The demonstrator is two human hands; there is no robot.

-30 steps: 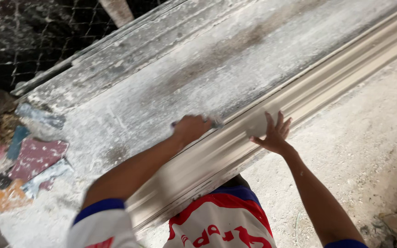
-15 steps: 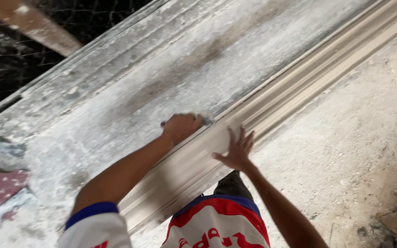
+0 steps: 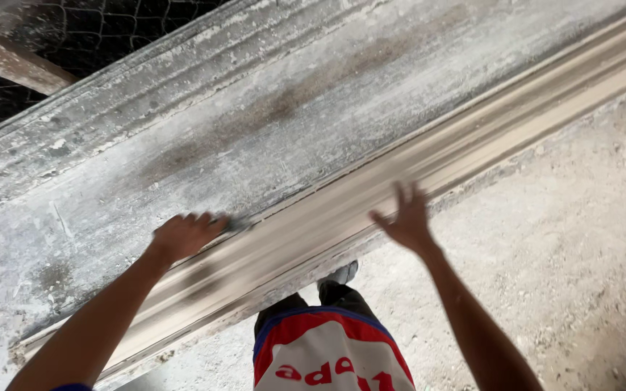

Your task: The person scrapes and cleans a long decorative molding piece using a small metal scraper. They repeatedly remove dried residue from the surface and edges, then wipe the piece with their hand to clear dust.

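We judge the plaster moulding (image 3: 371, 210) long, stiff, brittle; our left hand (image 3: 182, 235) grips a small pad (image 3: 237, 225) on it, right hand (image 3: 403, 221) spread beside.

Both hands at the long moulded strip

Left hand (image 3: 182, 235) curled on a small grey tool (image 3: 239, 224), pressed to the pale moulding (image 3: 472, 141) running lower left to upper right; right hand (image 3: 406, 217) spread open just over its near edge. Dusty table (image 3: 291, 123) fills the frame's middle, wire mesh (image 3: 110, 22) upper left.
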